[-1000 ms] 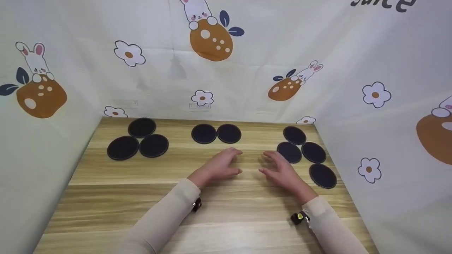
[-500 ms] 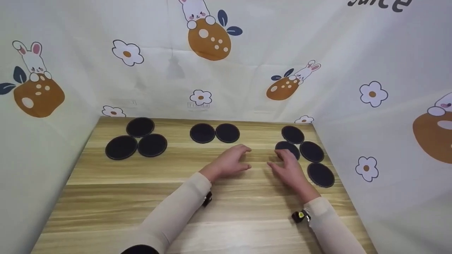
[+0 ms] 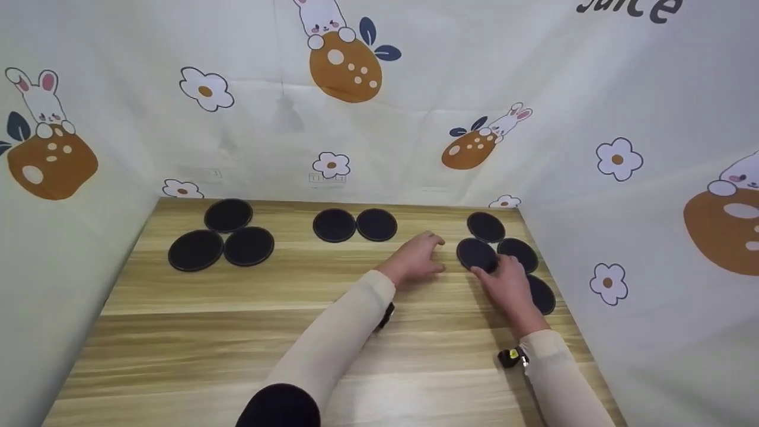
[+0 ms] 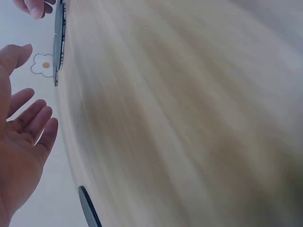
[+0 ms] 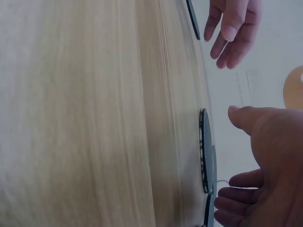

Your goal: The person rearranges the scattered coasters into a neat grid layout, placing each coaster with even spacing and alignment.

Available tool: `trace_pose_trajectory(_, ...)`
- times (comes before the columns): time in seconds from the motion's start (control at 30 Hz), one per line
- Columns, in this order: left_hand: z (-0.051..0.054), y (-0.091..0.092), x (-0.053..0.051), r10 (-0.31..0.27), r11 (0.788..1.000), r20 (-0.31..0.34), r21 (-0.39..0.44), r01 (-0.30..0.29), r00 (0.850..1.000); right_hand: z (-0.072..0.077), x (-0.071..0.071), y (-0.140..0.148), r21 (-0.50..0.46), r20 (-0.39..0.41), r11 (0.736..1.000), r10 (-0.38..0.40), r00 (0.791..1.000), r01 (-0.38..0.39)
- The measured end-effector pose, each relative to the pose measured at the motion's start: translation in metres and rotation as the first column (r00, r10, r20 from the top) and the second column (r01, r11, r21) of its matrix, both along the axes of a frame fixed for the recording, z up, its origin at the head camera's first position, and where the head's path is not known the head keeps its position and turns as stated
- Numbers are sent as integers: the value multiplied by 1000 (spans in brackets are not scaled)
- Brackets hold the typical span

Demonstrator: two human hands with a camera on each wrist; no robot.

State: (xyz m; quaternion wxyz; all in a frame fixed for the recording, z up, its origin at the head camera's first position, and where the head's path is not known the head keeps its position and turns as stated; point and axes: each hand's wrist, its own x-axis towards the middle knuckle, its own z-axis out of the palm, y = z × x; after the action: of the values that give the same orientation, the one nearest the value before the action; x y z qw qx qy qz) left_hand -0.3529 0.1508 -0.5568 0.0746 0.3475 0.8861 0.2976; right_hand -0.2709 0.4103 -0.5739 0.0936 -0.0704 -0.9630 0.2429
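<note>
Several black round coasters with stitched edges lie flat on the table. My right hand (image 3: 508, 287) is over the right-hand group, its thumb by the near edge of the front-left coaster (image 3: 476, 254) and its fingers by the right edge. In the right wrist view, the thumb and fingers of the right hand (image 5: 272, 161) are spread apart beside that coaster (image 5: 205, 151), holding nothing. My left hand (image 3: 415, 256) hovers left of the same coaster, fingers loosely bent and nothing in them. The right hand partly covers the lowest coaster (image 3: 541, 295) of this group.
Two coasters (image 3: 356, 225) touch side by side at the back middle. Three more (image 3: 228, 215) form a triangle at the back left. Printed cloth walls (image 3: 249, 136) enclose the wooden table (image 3: 195, 356). A dark rounded shape (image 3: 278, 409) shows at the bottom edge.
Both hands have moved rightward; the right one has come around the front-left coaster of the right-hand group. The view has shifted slightly. The coasters appear to keep their places.
</note>
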Motion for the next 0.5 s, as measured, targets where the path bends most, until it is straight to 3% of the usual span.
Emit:
trace_pose_trajectory(0.2, 4, 22, -6, 53, 997, 47, -57, -51, 997, -3, -5, 6, 48, 39, 999, -22, 999, 20)
trace_pose_trajectory(0.37, 6, 37, -10, 58, 993, 48, -105, -53, 997, -5, -7, 9, 46, 40, 999, -19, 999, 17)
trace_pose_trajectory(0.4, 5, 41, -12, 57, 992, 42, -114, -52, 997, -5, -7, 9, 45, 38, 999, -17, 999, 16)
trace_pose_trajectory(0.43, -6, 48, -19, 57, 993, 28, -109, -54, 998, -6, -7, 9, 43, 36, 999, -16, 999, 15)
trace_pose_trajectory(0.5, -15, 59, -28, 54, 992, 8, -117, -53, 998, -5, -6, 10, 37, 24, 999, -17, 1000, 16)
